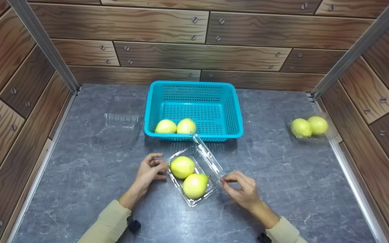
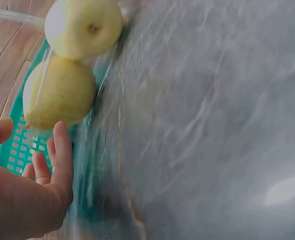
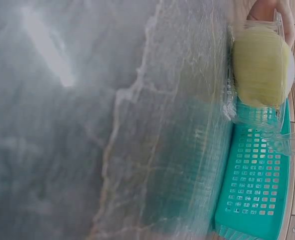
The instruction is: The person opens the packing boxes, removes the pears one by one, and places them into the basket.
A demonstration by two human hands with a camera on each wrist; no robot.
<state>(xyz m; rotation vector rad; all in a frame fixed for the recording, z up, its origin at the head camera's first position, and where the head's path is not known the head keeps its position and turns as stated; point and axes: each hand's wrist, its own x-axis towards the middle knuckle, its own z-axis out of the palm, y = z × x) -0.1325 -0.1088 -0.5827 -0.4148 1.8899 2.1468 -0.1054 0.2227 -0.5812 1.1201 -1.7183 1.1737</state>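
A clear plastic clamshell container (image 1: 198, 200) lies at an angle on the table with its lid (image 1: 208, 156) raised. Two yellow-green pears (image 1: 195, 186) sit side by side in its base. My left hand (image 1: 149, 172) is at the container's left edge, close to the upper pear (image 1: 182, 167); in the left wrist view its thumb and fingers (image 2: 62, 155) are spread apart. With thumb and forefinger my right hand (image 1: 243, 189) pinches the near end of the raised lid. The right wrist view hides nearly all of that hand.
Behind the container stands a turquoise basket (image 1: 194, 136) with two pears (image 1: 165, 126) along its front wall. A clear plastic container (image 1: 121, 120) lies at the left. At the far right, two more pears (image 1: 301, 128) sit in clear packaging beside the wooden-patterned wall (image 1: 366, 94).
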